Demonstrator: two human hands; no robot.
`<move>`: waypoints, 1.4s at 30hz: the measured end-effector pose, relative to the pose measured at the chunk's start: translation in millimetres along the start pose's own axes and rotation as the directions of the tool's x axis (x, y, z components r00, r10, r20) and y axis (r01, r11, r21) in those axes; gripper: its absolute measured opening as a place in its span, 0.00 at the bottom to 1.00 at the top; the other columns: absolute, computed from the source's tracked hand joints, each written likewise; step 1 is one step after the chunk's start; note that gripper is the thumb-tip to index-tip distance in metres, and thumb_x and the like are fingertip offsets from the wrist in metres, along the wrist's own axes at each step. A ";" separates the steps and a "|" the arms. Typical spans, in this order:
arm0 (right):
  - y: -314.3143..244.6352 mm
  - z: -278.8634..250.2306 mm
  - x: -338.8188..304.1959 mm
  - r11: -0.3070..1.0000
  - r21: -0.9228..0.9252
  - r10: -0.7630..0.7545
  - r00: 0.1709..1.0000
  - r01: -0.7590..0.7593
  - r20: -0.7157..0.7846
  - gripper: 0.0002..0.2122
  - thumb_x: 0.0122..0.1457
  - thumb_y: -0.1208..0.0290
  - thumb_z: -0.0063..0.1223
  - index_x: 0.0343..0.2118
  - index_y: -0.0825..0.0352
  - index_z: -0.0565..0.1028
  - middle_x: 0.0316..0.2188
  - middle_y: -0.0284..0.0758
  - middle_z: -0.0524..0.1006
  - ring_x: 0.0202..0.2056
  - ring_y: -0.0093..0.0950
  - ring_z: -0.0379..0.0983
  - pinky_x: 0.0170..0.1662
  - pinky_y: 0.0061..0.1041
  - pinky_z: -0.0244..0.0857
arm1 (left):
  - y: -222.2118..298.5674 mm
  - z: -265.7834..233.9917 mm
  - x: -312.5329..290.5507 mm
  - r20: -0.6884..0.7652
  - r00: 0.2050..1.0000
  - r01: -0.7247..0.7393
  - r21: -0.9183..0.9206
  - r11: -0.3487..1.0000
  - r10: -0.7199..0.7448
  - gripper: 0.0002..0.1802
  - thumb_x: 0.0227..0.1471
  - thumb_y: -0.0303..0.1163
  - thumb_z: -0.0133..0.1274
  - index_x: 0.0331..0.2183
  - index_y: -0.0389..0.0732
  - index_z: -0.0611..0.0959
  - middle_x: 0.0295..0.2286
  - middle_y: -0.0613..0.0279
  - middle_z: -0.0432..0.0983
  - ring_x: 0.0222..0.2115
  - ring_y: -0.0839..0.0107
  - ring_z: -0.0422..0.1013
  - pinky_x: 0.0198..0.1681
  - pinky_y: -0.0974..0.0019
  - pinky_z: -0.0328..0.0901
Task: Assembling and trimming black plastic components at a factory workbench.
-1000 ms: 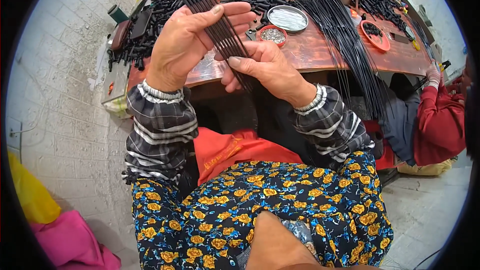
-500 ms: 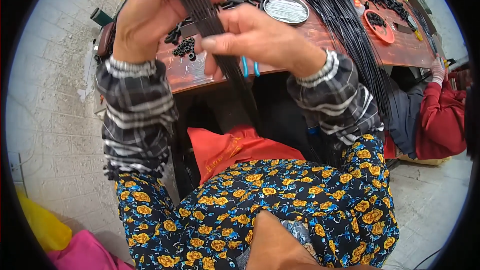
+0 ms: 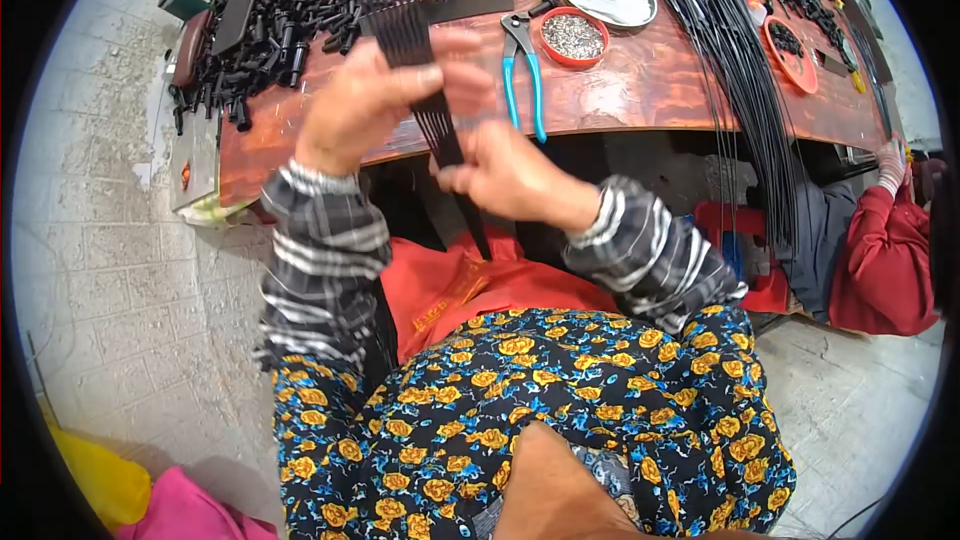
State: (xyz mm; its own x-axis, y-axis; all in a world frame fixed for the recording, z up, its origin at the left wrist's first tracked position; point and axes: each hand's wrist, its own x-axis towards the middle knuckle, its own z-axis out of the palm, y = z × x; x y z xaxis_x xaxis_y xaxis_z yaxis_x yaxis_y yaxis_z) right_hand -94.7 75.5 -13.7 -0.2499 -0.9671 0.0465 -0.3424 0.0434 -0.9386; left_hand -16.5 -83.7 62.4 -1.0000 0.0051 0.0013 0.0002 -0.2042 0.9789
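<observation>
Rods [image 3: 437, 132] are bunched and tilted at the near edge of the worktop [image 3: 660, 95], lower ends over the red cloth [image 3: 445, 290]. Left hand [image 3: 365, 100] has thumb across them, fingers loosely spread behind; right hand [image 3: 520, 172] pinches lower down, blurred, exact finger contact unclear. Risk: rods may slide or fan out if either grip slackens; lower ends could snag the cloth. Vs half a second ago: left hand lower in view, pliers [image 3: 509, 88] and red dish [image 3: 575, 62] uncovered.

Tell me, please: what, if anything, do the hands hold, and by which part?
A bundle of thin black rods: the left hand holds it partway along, the right hand lower, short of its bottom end.
</observation>
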 end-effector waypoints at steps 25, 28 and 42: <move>153.9 50.5 -12.2 0.974 -0.211 0.075 0.996 -0.083 -0.046 0.11 0.54 0.67 0.51 0.35 0.70 0.76 0.28 0.52 0.75 0.36 0.52 0.71 0.40 0.46 0.65 | 19.3 38.3 -10.3 -0.306 0.835 -0.399 0.234 0.886 0.457 0.25 0.58 0.30 0.47 0.54 0.28 0.65 0.41 0.45 0.76 0.45 0.62 0.72 0.52 0.64 0.63; 159.7 50.3 -14.0 0.979 -0.203 0.017 0.997 -0.032 -0.075 0.11 0.54 0.68 0.52 0.34 0.70 0.76 0.27 0.51 0.76 0.35 0.53 0.71 0.39 0.46 0.65 | 18.3 34.7 -2.2 -0.302 0.829 -0.429 0.198 0.881 0.472 0.19 0.60 0.30 0.45 0.50 0.28 0.70 0.35 0.47 0.78 0.40 0.59 0.75 0.47 0.64 0.67; 13.8 -45.3 -20.0 0.746 -0.662 -0.342 0.815 -0.067 -0.468 0.11 0.47 0.66 0.60 0.27 0.67 0.71 0.25 0.41 0.71 0.27 0.42 0.72 0.29 0.37 0.67 | 19.7 43.1 9.5 -0.360 0.807 -0.422 0.206 0.883 0.469 0.14 0.60 0.29 0.44 0.45 0.31 0.75 0.34 0.47 0.79 0.38 0.60 0.76 0.45 0.65 0.70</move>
State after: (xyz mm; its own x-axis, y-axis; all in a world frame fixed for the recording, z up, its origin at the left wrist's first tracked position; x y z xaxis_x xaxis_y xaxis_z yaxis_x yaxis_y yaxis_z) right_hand -135.5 106.8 -12.1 -0.5105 -0.6855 0.5192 -0.8385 0.2631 -0.4771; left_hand -25.7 -45.4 90.5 -0.8083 -0.4441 0.3866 0.4228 0.0192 0.9060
